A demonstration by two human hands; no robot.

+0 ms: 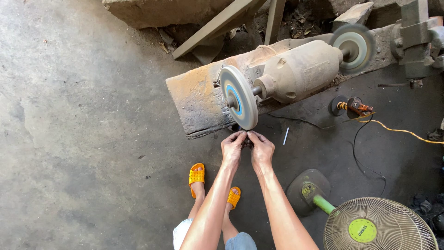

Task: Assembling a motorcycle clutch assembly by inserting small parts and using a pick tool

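Both hands close together on one small dark workpiece (247, 141): the left hand (232, 147) pinches it from its side, the right hand (261, 149) from the other, fingertips meeting over it so that little of it shows. Each grip is narrow and tight on the piece. What kind of part it is cannot be told, nor its long axis; so far as can be seen, it points up and away from the person, toward the lower rim of the grinding wheel (238, 96).

The piece sits just under that wheel, touching it or very near. The step in hand looks like grinding or polishing the piece against the rim. By my judgement the next move calls for steady pressure, a slight turn to offer a fresh face, and fingertips kept off the wheel.

The wheel sits on the shaft of a dusty bench grinder motor (300, 69), whose far wheel (354, 46) is blurred with spin. The motor rests on a worn wooden block (196, 102) on the concrete floor (78, 139). An electric fan (370, 227) stands near the floor's lower right corner.
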